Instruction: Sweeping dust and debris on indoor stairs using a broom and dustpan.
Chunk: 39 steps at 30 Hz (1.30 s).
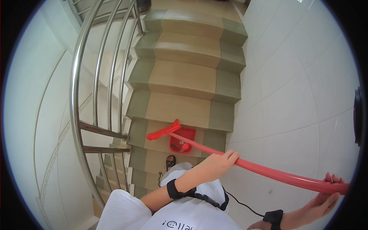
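Observation:
A broom with a red head (164, 132) and a long pinkish-red handle (267, 171) slants across the view. My left hand (222, 164) is wrapped around the middle of the handle. Near its upper end, at the right rim, my right hand (326, 199) holds the same handle with fingers on both sides. The bristled head lies over a stair tread, beside and partly over a red dustpan (188, 134). That dustpan sits on the tread just in front of me; the broom handle crosses above it and hides part of it.
Tiled stairs (181, 74) with beige middles and green sides rise ahead. A stainless steel railing (75, 86) runs along the left, and a white tiled wall (287, 95) along the right. My sandalled foot (171, 162) stands below the dustpan. A black cable (241, 202) hangs near my right wrist.

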### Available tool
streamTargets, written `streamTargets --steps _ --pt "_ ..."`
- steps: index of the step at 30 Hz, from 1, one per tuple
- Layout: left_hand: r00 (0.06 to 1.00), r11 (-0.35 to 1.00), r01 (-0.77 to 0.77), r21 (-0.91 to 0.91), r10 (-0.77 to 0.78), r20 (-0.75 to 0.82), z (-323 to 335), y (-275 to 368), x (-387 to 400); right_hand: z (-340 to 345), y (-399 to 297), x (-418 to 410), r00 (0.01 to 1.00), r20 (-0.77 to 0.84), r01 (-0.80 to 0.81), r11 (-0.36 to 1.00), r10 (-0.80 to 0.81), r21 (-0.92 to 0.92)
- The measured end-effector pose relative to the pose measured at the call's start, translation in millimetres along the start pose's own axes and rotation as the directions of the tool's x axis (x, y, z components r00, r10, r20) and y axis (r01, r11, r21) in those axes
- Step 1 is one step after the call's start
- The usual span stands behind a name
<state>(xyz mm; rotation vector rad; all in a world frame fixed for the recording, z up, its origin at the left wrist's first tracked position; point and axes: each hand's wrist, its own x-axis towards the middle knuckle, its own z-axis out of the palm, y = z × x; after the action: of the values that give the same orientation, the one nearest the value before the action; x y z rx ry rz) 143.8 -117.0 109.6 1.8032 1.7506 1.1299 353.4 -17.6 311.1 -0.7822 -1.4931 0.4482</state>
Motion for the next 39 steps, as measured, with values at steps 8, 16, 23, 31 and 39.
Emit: streamTargets --steps 8,16,23,31,39 --pt "0.997 0.997 0.025 0.075 -0.019 -0.075 -23 15 7 -44 24 38 0.997 0.032 0.075 0.997 -0.075 0.005" --pt "0.972 0.978 0.205 0.04 -0.199 -0.126 -13 -36 2 50 37 -2 0.951 0.292 -0.155 0.974 0.102 0.165" --pt "0.999 0.997 0.024 -0.068 -0.026 -0.021 -19 -7 16 16 21 31 0.998 0.064 -0.011 1.0 0.01 0.012" --pt "0.988 0.993 0.108 0.049 -0.102 -0.116 -45 -2 9 39 12 28 1.0 0.014 0.027 0.997 -0.028 0.072" --pt "0.999 0.998 -0.001 -0.063 -0.002 -0.052 -13 -50 19 56 37 8 0.985 0.045 -0.169 0.985 0.167 0.042"
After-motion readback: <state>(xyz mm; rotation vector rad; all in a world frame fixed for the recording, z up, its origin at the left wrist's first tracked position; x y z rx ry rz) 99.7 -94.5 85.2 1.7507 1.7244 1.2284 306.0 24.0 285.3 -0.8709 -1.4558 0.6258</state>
